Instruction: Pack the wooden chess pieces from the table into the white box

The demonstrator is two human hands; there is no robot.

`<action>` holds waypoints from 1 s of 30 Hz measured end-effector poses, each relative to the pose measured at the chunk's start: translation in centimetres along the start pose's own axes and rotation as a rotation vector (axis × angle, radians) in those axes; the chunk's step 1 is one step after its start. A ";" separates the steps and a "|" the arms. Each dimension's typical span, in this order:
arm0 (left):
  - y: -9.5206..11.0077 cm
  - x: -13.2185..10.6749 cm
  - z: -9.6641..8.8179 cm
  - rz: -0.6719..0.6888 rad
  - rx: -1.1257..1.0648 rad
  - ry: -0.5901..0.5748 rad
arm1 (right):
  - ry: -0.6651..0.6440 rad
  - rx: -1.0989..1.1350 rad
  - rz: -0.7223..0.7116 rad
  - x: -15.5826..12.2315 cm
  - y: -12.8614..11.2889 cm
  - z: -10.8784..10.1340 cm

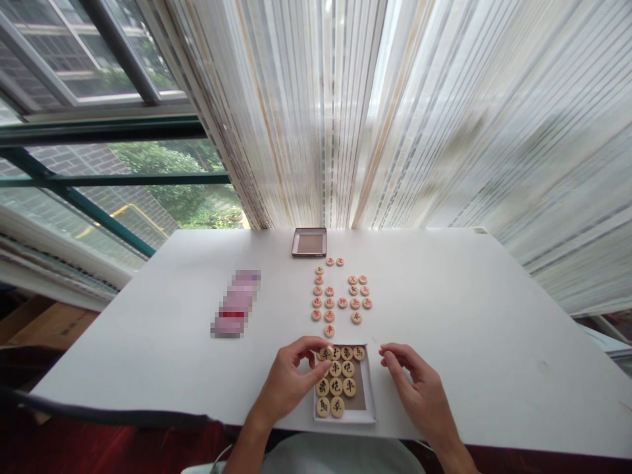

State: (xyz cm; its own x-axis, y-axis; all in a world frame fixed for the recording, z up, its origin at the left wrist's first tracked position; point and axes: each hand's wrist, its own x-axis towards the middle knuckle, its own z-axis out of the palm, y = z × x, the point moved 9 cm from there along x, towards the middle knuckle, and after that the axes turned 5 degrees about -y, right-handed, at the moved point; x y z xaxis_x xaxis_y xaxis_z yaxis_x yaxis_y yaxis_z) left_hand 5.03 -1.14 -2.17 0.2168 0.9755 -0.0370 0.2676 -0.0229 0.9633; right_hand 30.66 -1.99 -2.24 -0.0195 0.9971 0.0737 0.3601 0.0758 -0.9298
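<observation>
Black-marked chess disc [324, 354] is lying in the top left corner of the shallow box [368, 388] at the near edge of the table [469, 316], and the left hand [291, 378] is pinching it between thumb and fingertips. The right hand [417, 390] is resting just beside the box's right wall, loosely curled and holding nothing.

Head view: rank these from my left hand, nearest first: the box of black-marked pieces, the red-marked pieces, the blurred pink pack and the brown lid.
1. Box of black-marked pieces: under the left hand fingertips.
2. Red-marked pieces: just beyond the box.
3. Blurred pink pack: off to the left.
4. Brown lid: far table edge.
</observation>
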 end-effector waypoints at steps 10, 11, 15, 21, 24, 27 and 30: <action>0.2 -0.6 1.0 -0.049 -0.051 -0.036 | -0.124 -0.014 -0.031 -0.7 -2.1 2.2; 0.6 -0.6 1.5 -0.047 -0.059 -0.063 | -0.149 -0.010 -0.046 -0.8 -2.6 2.6; 2.0 -0.8 3.4 -0.055 -0.073 -0.164 | -0.209 0.022 -0.118 -1.2 -4.5 3.9; 2.5 -0.9 3.6 -0.040 -0.057 -0.151 | -0.240 0.063 -0.100 -1.1 -4.3 5.0; 2.5 -0.9 3.6 -0.030 -0.068 -0.156 | -0.271 0.096 -0.061 -1.0 -3.8 5.4; 2.5 -0.9 3.6 -0.038 -0.071 -0.171 | -0.271 0.130 -0.031 -1.0 -3.5 5.5; 2.8 -0.9 3.4 -0.017 -0.035 -0.163 | -0.264 0.159 -0.015 -1.2 -3.1 5.5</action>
State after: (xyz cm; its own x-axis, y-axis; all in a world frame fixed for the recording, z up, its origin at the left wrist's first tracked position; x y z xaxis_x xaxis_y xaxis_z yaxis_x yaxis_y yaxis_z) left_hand 8.78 -2.84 -0.32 0.3624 0.9273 -0.0936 0.2401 0.0042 0.9707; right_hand 24.46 -3.33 -1.41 -0.2727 0.9620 0.0115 0.2079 0.0706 -0.9756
